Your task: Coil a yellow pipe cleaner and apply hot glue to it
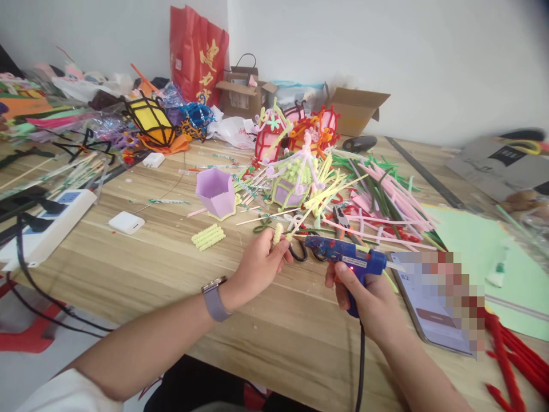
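My right hand (373,300) is wrapped round the grip of a blue hot glue gun (343,253), its nozzle pointing left and a small red light lit on its side. Just left of that nozzle, my left hand (257,260) pinches a short pale-yellow coiled pipe cleaner (278,233). A thin stick also runs up from near those fingertips. Several similar coils lie side by side as a yellow strip (208,237) to the left. Behind them stands a lilac open-topped pot (215,191) with a yellow rim at its base.
A pipe-cleaner lantern (291,180) stands among loose yellow stems. Pliers (343,222) lie behind the glue gun. A phone (433,303) rests at right, near a green sheet (480,252). A power strip (47,223) sits at left. The gun's black cord (361,360) hangs toward me.
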